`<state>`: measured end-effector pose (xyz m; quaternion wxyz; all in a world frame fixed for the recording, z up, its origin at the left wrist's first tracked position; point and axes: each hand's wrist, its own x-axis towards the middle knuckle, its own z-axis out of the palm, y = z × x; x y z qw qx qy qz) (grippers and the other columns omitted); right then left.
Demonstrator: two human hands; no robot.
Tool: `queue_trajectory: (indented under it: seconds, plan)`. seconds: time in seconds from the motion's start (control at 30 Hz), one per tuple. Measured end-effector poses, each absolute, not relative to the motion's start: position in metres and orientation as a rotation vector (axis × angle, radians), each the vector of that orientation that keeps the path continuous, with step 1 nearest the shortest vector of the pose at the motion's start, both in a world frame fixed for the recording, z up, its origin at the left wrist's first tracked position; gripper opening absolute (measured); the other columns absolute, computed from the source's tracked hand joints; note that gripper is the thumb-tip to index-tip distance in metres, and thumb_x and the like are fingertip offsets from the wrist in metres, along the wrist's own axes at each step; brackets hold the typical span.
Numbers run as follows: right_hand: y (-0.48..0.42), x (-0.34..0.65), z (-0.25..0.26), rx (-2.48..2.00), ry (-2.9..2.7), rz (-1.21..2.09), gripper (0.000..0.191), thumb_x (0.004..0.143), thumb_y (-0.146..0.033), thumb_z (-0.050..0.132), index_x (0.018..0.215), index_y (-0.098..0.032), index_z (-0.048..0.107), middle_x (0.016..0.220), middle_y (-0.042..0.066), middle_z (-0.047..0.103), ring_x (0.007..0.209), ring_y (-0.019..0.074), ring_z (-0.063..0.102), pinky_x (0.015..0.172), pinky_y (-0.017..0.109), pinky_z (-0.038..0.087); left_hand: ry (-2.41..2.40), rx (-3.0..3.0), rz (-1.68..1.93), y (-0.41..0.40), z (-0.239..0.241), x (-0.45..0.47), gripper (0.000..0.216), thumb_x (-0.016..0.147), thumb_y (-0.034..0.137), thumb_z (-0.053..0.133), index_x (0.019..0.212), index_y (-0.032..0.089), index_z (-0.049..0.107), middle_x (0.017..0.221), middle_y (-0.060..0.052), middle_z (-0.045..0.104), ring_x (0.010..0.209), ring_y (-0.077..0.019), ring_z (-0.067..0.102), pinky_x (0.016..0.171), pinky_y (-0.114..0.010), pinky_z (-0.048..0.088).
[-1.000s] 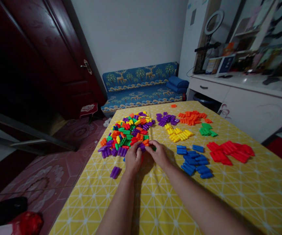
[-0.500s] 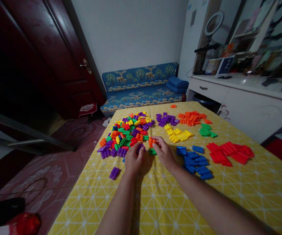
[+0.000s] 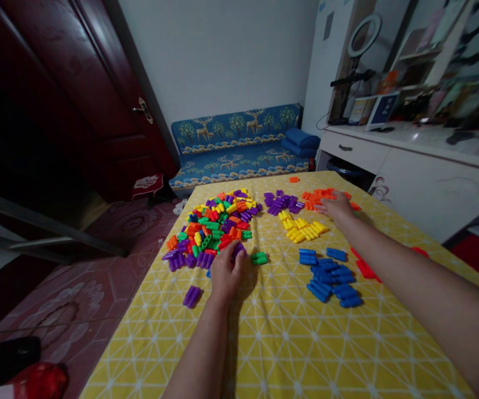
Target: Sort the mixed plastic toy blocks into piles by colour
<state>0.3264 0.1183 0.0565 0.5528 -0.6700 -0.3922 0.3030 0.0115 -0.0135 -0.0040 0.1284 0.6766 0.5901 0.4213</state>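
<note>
My left hand rests on the yellow cloth at the near edge of the mixed pile of coloured plastic blocks. Its fingers are curled round a purple block. My right hand is stretched far out over the orange pile, fingers pinched together and pointing left, seemingly on an orange block that blends into the pile. A green block lies loose just right of my left hand. My right forearm crosses over the red pile and hides most of it.
Sorted piles lie on the yellow-clothed table: purple, yellow, blue. A lone purple block sits near the left edge. A white desk stands at the right, a blue sofa behind.
My right hand has left the mixed pile with an orange block and swung right and away to the orange pile. The green block stays on the cloth. My left hand has barely moved.
</note>
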Motion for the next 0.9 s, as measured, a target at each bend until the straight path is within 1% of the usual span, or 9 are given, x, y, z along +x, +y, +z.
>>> queue_trajectory:
  seconds: [0.1,0.17,0.23,0.33,0.43,0.53,0.63,0.8,0.9]
  plan:
    - [0.101,0.301,0.046,-1.535,-0.980,0.731,0.056,0.076,-0.013,0.060,0.130,-0.014,0.045,0.117,0.019,0.061,0.080,0.0189,0.069,0.065,0.029,0.053,1.651,2.037,1.243,-0.011,-0.008,0.009,0.039,0.096,0.033,0.040,0.128,0.019,0.058,0.121,-0.009,0.067,0.109,-0.0235,0.062,0.092,-0.038,0.048]
    - [0.076,0.272,0.034,-1.472,-1.084,0.797,0.051,0.071,-0.015,0.065,0.120,-0.017,0.053,0.114,0.013,0.064,0.079,0.0173,0.068,0.064,0.028,0.054,1.604,2.051,1.268,-0.011,-0.009,0.008,0.039,0.097,0.032,0.037,0.128,0.019,0.058,0.123,-0.009,0.066,0.112,-0.0231,0.061,0.095,-0.038,0.046]
    - [0.046,0.239,0.021,-1.347,-1.264,0.923,0.044,0.072,-0.017,0.063,0.115,-0.017,0.055,0.111,0.010,0.066,0.075,0.0153,0.067,0.065,0.029,0.054,1.556,2.026,1.314,-0.012,-0.007,0.009,0.039,0.098,0.033,0.036,0.127,0.019,0.058,0.124,-0.009,0.066,0.115,-0.0229,0.059,0.097,-0.038,0.044]
    - [0.000,0.196,0.007,-1.142,-1.537,0.961,0.052,0.075,-0.018,0.060,0.126,-0.022,0.051,0.120,0.010,0.062,0.076,0.0137,0.066,0.072,0.032,0.055,1.471,1.967,1.374,-0.016,-0.004,0.012,0.040,0.098,0.036,0.036,0.127,0.019,0.057,0.127,-0.010,0.064,0.118,-0.0222,0.057,0.100,-0.037,0.043]
    - [-0.032,0.173,0.003,-1.114,-1.720,0.812,0.060,0.075,-0.014,0.060,0.132,-0.030,0.049,0.127,0.007,0.059,0.094,0.0183,0.064,0.084,0.036,0.054,1.398,1.925,1.335,-0.023,0.000,0.016,0.040,0.097,0.038,0.041,0.129,0.019,0.056,0.115,-0.009,0.068,0.103,-0.0207,0.064,0.092,-0.033,0.047]
    - [-0.047,0.169,0.004,-1.131,-1.838,0.643,0.060,0.073,-0.008,0.057,0.129,-0.031,0.053,0.125,0.005,0.059,0.112,0.0216,0.058,0.097,0.038,0.049,1.328,1.908,1.284,-0.029,0.004,0.022,0.042,0.095,0.038,0.045,0.131,0.019,0.054,0.094,-0.005,0.072,0.082,-0.0173,0.066,0.079,-0.029,0.049]
    - [-0.052,0.176,0.006,-1.211,-1.889,0.557,0.059,0.074,-0.005,0.052,0.128,-0.030,0.055,0.119,0.005,0.060,0.109,0.0215,0.060,0.095,0.038,0.050,1.241,1.907,1.251,-0.033,0.008,0.029,0.042,0.094,0.037,0.046,0.131,0.019,0.054,0.084,-0.002,0.071,0.074,-0.0152,0.065,0.072,-0.026,0.048]
    - [-0.054,0.183,0.006,-1.289,-1.938,0.475,0.059,0.075,-0.002,0.050,0.127,-0.029,0.057,0.116,0.007,0.060,0.107,0.0217,0.060,0.093,0.036,0.050,1.161,1.921,1.206,-0.038,0.009,0.035,0.044,0.093,0.038,0.050,0.132,0.020,0.053,0.081,-0.002,0.070,0.072,-0.0156,0.065,0.069,-0.026,0.047]
    - [-0.045,0.187,0.008,-1.296,-1.991,0.454,0.059,0.073,-0.001,0.052,0.125,-0.027,0.058,0.114,0.007,0.061,0.106,0.0212,0.060,0.091,0.033,0.049,1.210,1.941,1.213,-0.036,0.007,0.034,0.046,0.095,0.039,0.046,0.136,0.019,0.049,0.073,0.001,0.066,0.065,-0.0141,0.061,0.065,-0.025,0.044]
